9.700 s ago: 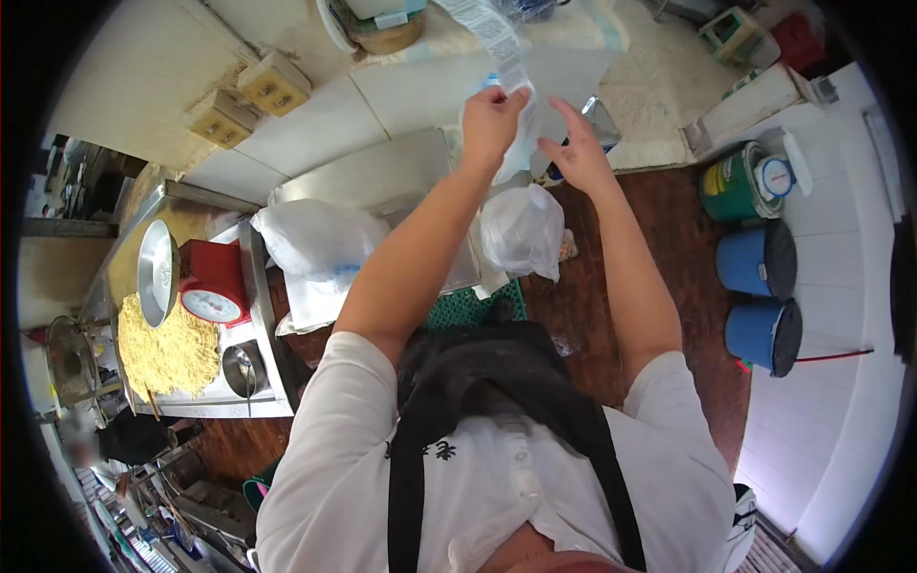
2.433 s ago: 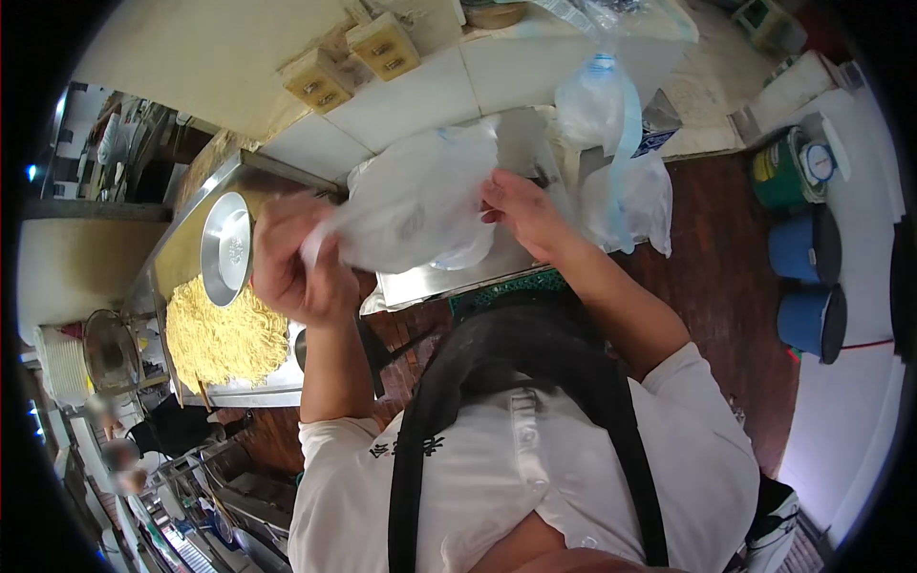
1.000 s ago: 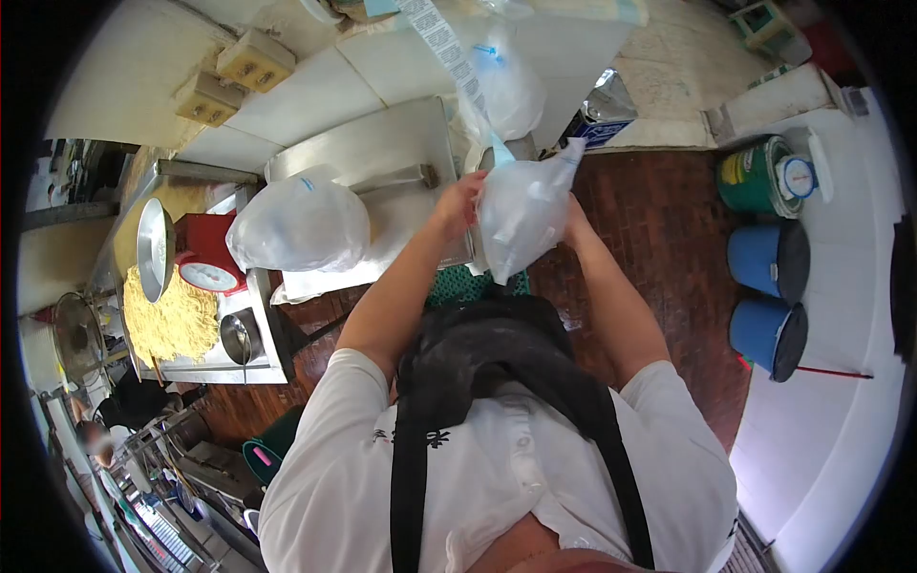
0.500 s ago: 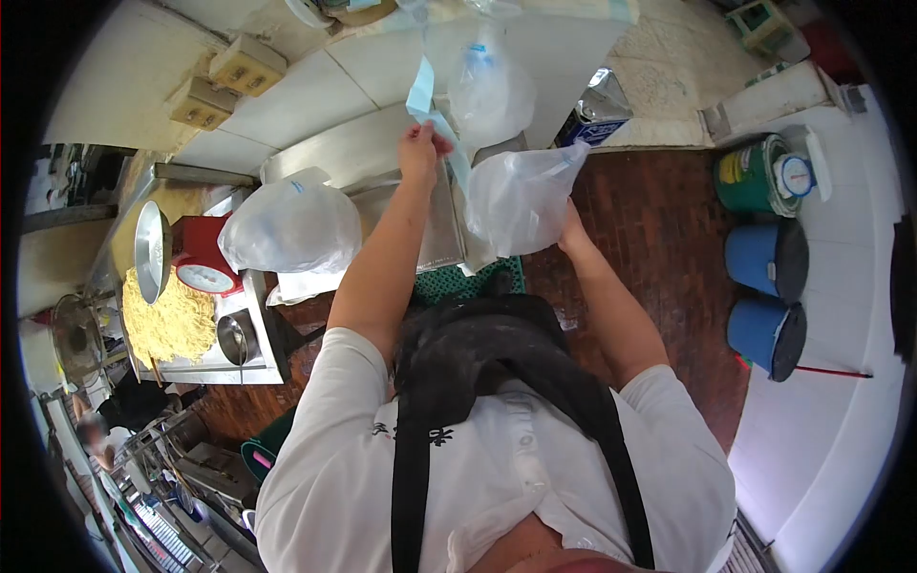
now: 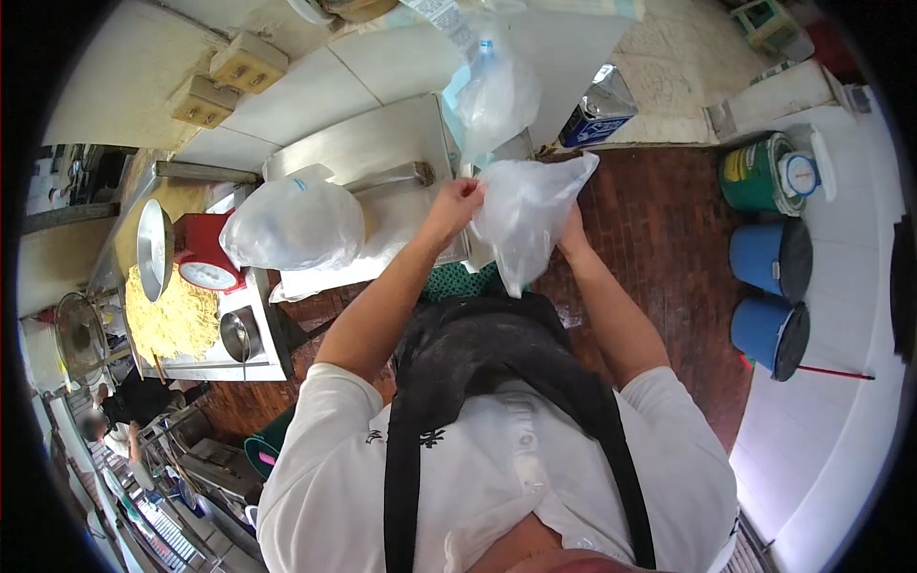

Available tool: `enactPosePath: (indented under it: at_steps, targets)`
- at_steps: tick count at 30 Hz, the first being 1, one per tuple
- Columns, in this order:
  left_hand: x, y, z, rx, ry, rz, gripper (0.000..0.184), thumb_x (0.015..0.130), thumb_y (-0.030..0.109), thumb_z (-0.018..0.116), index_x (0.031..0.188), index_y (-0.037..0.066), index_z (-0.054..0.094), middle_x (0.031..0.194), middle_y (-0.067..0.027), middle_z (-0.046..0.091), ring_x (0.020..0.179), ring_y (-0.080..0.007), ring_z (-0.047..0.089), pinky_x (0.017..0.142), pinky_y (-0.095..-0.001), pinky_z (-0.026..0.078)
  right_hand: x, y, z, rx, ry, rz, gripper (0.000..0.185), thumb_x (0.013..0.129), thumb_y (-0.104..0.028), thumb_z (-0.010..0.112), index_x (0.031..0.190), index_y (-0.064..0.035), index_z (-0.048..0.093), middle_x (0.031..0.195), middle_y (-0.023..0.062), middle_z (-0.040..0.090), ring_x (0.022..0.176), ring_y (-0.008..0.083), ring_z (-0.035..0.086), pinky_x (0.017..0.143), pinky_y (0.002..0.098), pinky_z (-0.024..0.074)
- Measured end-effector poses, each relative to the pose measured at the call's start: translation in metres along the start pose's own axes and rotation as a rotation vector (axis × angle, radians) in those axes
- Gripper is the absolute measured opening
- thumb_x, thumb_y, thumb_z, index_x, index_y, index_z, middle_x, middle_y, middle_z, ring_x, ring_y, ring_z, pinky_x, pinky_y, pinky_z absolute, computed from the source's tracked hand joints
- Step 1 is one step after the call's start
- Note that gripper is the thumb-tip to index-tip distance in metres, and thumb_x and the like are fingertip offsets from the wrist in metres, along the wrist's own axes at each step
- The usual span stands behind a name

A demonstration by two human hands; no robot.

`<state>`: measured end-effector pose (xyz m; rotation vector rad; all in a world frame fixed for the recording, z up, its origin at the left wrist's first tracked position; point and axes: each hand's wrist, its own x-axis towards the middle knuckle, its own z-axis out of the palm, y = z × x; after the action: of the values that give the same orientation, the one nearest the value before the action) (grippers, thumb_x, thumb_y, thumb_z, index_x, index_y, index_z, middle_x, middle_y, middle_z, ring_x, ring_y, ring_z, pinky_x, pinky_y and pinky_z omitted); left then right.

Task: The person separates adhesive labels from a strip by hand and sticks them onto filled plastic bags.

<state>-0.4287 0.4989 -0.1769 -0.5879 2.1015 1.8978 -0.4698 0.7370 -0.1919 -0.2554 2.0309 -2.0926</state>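
- Your left hand (image 5: 457, 205) was narrow, fingertips pinched on the left edge of a cloudy white plastic bag (image 5: 535, 210).
- Your right hand (image 5: 573, 234) was against the bag's right side, fingers behind it; can't tell how wide.
- Bag sat between your hands, over the floor edge, pointed corners out; contents too cloudy to read.
- Risk: thin film could stretch or tear at that small left pinch if the load hung from it.
- Risk: bag could slip down if the hidden right fingers had little hold.
- Risk: swinging left could snag the hanging clear bag (image 5: 497, 95) with blue top just beyond; contents unclear.
- Left of your left forearm: bulging clear plastic bag (image 5: 291, 229), blue mark on top, contents blurred.
- Further left: shallow silver metal pan (image 5: 155, 250) on a red dial scale (image 5: 205, 253), yellow noodles (image 5: 172, 325) heaped beside; small round steel pot (image 5: 239, 334) held a utensil.
- Right: two blue buckets (image 5: 755, 256), dark-topped, insides hidden.
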Motion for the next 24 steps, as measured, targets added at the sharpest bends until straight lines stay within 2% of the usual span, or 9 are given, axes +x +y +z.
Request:
enactPosePath:
  at_steps: [7,9,10,11,14,17,20,23,24]
  targets:
    - [0.018,-0.041,-0.013,-0.514,-0.048,-0.29,0.026,0.095,0.02,0.067,0.106,-0.003,0.064,0.091,-0.0078,0.068,0.077,-0.0172,0.063,0.066,-0.0347,0.053,0.025,0.055,-0.003,0.159,-0.046,0.213,0.016,0.096,-0.01,0.056,0.106,-0.0015,0.066,0.1,0.0074,0.07,0.089,0.0169,0.063,0.082,0.0323,0.0514]
    - [0.024,-0.054,-0.011,-0.623,0.02,-0.35,0.027,0.096,0.022,0.067,0.107,-0.003,0.065,0.09,-0.0084,0.069,0.077,-0.0189,0.065,0.065,-0.0363,0.055,0.032,0.062,0.003,0.476,-0.018,0.338,0.013,0.094,-0.011,0.061,0.102,-0.0033,0.066,0.093,0.0094,0.07,0.085,0.0179,0.063,0.08,0.0329,0.0518]
    - [0.023,-0.056,-0.006,-0.599,0.074,-0.359,0.029,0.096,0.024,0.067,0.107,-0.002,0.065,0.088,-0.0088,0.069,0.077,-0.0197,0.066,0.065,-0.0372,0.055,0.036,0.076,0.001,0.275,-0.012,0.296,0.013,0.092,-0.012,0.063,0.101,-0.0033,0.067,0.092,0.0115,0.07,0.084,0.0201,0.065,0.08,0.034,0.0522]
    - [0.021,-0.057,-0.001,-0.574,0.127,-0.369,0.031,0.096,0.027,0.067,0.107,-0.002,0.066,0.087,-0.0093,0.069,0.078,-0.0205,0.066,0.066,-0.038,0.056,0.04,0.089,-0.001,0.074,-0.004,0.253,0.014,0.091,-0.013,0.064,0.101,-0.0033,0.067,0.09,0.0136,0.07,0.083,0.0224,0.066,0.079,0.0351,0.0525]
    - [0.004,-0.024,0.004,0.344,0.132,-0.285,0.029,0.094,0.026,0.064,0.105,-0.001,0.067,0.085,-0.015,0.07,0.083,-0.0272,0.07,0.069,-0.0395,0.057,0.057,0.146,-0.01,-0.214,-0.002,0.257,0.017,0.089,-0.014,0.066,0.098,-0.0011,0.069,0.089,0.0188,0.071,0.084,0.0301,0.069,0.079,0.0383,0.0534]
    - [0.026,-0.049,0.001,1.107,-0.032,0.291,0.025,0.09,0.02,0.061,0.099,-0.002,0.069,0.088,-0.0213,0.071,0.09,-0.0331,0.07,0.075,-0.0421,0.057,0.065,0.14,-0.01,-0.385,-0.03,0.213,0.021,0.087,-0.013,0.065,0.103,0.0006,0.07,0.095,0.0225,0.071,0.091,0.0337,0.07,0.082,0.0401,0.0535]
    - [0.034,-0.035,0.001,1.051,-0.217,0.102,0.036,0.082,0.012,0.061,0.114,-0.002,0.064,0.096,-0.0252,0.071,0.093,-0.0427,0.068,0.083,-0.0463,0.055,0.068,0.105,-0.015,-0.519,0.005,0.199,0.031,0.083,-0.007,0.064,0.114,0.0001,0.067,0.109,0.0231,0.069,0.102,0.0348,0.067,0.085,0.0399,0.0531]
    - [0.02,-0.046,0.012,0.585,0.265,0.11,0.058,0.078,0.013,0.067,0.132,-0.001,0.052,0.105,-0.0255,0.069,0.1,-0.0464,0.065,0.092,-0.0467,0.053,0.038,0.018,-0.022,-0.619,-0.05,0.088,0.06,0.077,0.007,0.06,0.136,-0.0029,0.054,0.135,0.0213,0.057,0.115,0.0374,0.061,0.089,0.0401,0.053]
    - [0.004,-0.038,0.011,0.599,0.251,0.242,0.062,0.08,0.014,0.068,0.137,0.0,0.047,0.11,-0.0253,0.068,0.105,-0.0462,0.063,0.096,-0.0465,0.051,0.024,-0.029,-0.023,-0.472,-0.157,0.103,0.067,0.078,0.009,0.06,0.142,-0.0038,0.047,0.139,0.0197,0.053,0.118,0.0368,0.059,0.09,0.0395,0.0533]
